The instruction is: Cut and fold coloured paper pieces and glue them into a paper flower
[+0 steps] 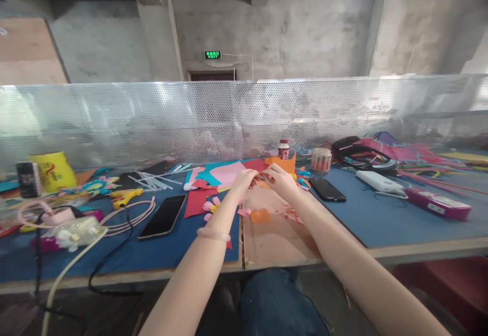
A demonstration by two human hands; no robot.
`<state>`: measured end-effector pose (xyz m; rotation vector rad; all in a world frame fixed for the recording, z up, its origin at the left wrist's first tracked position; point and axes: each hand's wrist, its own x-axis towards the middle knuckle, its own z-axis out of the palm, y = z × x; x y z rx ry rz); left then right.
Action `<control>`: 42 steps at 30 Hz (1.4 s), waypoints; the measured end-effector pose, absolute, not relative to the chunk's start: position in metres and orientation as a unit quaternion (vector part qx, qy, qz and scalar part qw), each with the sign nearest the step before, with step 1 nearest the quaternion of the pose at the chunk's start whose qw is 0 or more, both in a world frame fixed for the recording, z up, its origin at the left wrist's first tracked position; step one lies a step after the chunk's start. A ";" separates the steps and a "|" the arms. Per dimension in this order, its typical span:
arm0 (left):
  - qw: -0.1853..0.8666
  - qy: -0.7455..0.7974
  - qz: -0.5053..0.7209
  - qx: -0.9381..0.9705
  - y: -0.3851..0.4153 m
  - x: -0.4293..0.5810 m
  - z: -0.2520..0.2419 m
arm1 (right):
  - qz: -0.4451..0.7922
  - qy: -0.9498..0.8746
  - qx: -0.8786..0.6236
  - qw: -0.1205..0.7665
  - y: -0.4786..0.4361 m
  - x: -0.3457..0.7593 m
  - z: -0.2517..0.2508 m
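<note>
My left hand (245, 181) and my right hand (281, 178) meet over the middle of the table, fingers bent and closed. Between the fingertips shows a small reddish bit, too small and too covered to name. Orange paper (285, 164) stands just behind my right hand. Nearer to me, an orange paper piece (260, 216) and thin red paper scraps (290, 215) lie on the bare wood board (274, 239). Beside my left forearm is a pink paper flower (208, 206) with a yellow centre, partly hidden. A pink paper petal (244, 212) rests near it.
A phone (163, 217) lies left and another phone (328, 189) right. Behind are a small bottle (283, 149) and a clear jar (321, 160). Cables (129, 214), yellow-handled tool (125, 197) and white sticks (156, 179) lie left; a white power strip (381, 183) right. Perforated metal panel (190, 117) runs behind.
</note>
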<state>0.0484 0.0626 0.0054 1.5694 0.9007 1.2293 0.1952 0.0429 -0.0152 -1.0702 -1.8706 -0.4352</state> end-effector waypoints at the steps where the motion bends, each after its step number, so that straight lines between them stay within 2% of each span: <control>1: 0.460 0.365 0.498 0.638 0.063 0.048 0.005 | -0.189 -0.762 -0.432 0.444 0.043 0.195 -0.016; 20: 0.496 0.353 0.486 0.627 0.075 0.049 0.000 | -0.336 -0.777 -0.434 0.309 0.033 0.194 -0.009; 42: 0.483 0.392 0.437 0.650 0.069 0.047 -0.001 | -0.359 -0.797 -0.440 0.205 0.027 0.191 -0.005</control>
